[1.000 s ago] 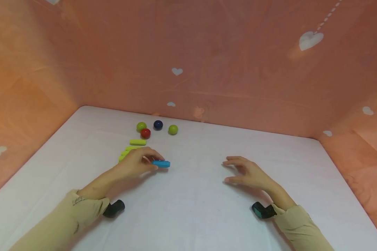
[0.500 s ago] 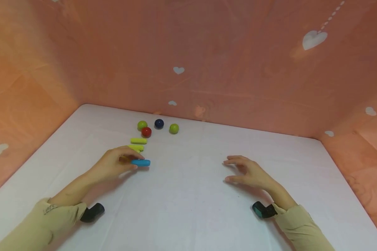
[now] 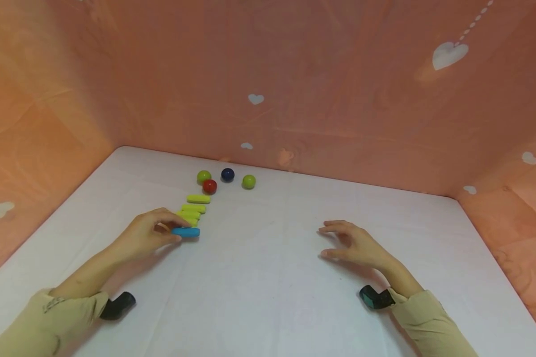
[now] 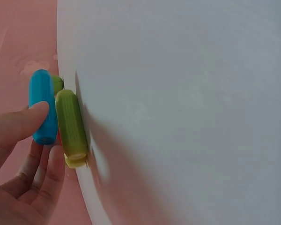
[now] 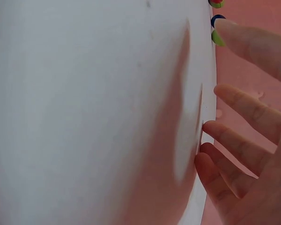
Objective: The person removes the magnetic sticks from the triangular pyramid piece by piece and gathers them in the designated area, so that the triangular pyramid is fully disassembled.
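Note:
My left hand [image 3: 149,230] pinches a short blue stick [image 3: 188,232] with rounded ends and ridged sides between thumb and fingers. In the left wrist view the thumb lies across the lower half of the blue stick [image 4: 42,89]. Several yellow-green sticks [image 3: 193,209] of like shape lie in a stepped row just behind it, the nearest partly hidden by the fingers. The closest green stick [image 4: 71,124] appears right beside the blue one in that view. My right hand [image 3: 355,245] holds nothing, its fingers loosely bent and spread above the white tabletop.
Behind the row sit a red ball [image 3: 209,186], a dark blue ball [image 3: 227,174], a green ball [image 3: 203,177] and another green ball [image 3: 248,181]. An orange cloth [image 3: 339,99] with white hearts stands around the back and sides of the white table [image 3: 259,297].
My left hand has moved left with the blue stick, to the near end of the row. More of the yellow-green sticks show now. My right hand stays in place.

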Demonstrator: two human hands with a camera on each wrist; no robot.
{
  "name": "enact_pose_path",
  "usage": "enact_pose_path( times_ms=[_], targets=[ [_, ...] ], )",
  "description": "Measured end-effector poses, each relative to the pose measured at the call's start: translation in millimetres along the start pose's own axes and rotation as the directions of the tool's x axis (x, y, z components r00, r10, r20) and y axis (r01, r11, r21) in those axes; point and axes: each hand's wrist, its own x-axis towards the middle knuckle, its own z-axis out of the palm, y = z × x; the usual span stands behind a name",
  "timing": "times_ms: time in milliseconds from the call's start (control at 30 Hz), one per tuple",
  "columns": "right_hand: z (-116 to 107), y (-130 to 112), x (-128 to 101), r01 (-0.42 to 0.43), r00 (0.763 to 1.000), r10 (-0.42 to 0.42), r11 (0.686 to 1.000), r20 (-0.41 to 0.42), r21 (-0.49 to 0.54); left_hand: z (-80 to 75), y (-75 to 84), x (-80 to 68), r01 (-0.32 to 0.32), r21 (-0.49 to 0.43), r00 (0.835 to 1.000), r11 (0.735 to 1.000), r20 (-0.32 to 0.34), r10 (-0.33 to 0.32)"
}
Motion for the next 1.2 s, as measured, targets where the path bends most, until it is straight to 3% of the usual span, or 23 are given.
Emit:
enact_pose_path(
  times_ms=[300,933,1200],
  targets=[
    [-1,0,-1,-0.007,1.0,0.007,1.0,0.002,-0.008,0.1,-6.8,-5.7,-0.002,0.03,1.0,1.0,-0.02,0.002],
    [-1,-2,-3,-0.028,1.0,0.028,0.999,0.005,0.023,5.0,-6.0,-0.6,0.081,0.09,0.997,0.993,-0.022,-0.079],
    [0,1,0,-0.005,1.0,0.005,1.0,-0.007,0.019,0.5,2.6,5.4,0.043,0.098,0.998,0.994,-0.048,-0.039]
  ],
)
